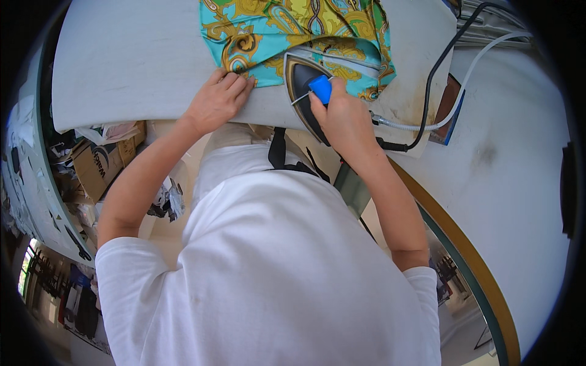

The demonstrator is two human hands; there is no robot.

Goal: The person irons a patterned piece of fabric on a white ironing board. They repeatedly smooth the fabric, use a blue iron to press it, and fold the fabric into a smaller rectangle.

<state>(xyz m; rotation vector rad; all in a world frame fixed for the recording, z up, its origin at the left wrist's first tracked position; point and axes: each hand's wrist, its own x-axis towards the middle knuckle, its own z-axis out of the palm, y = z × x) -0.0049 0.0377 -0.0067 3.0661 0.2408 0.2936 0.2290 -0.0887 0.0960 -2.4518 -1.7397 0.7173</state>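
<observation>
A turquoise and gold patterned garment point(256, 27) lies over the front edge area of a white padded ironing surface point(128, 59). My right hand point(345, 114) grips the blue handle of a steam iron point(304, 75), whose pointed front reaches into an opening in the garment's folds. My left hand point(226, 94) rests at the garment's lower left edge, fingers curled down on the cloth; whether they pinch it is not plain. A black cable point(429, 82) and a whitish hose point(462, 91) run from the iron to the upper right.
A reddish-brown block with a blue edge point(446, 110) sits right of the iron. Another white surface point(508, 151) extends at the right. Below the ironing surface at left are a cardboard box point(98, 167) and plastic bags. A glass-like panel edge point(64, 201) curves along the far left.
</observation>
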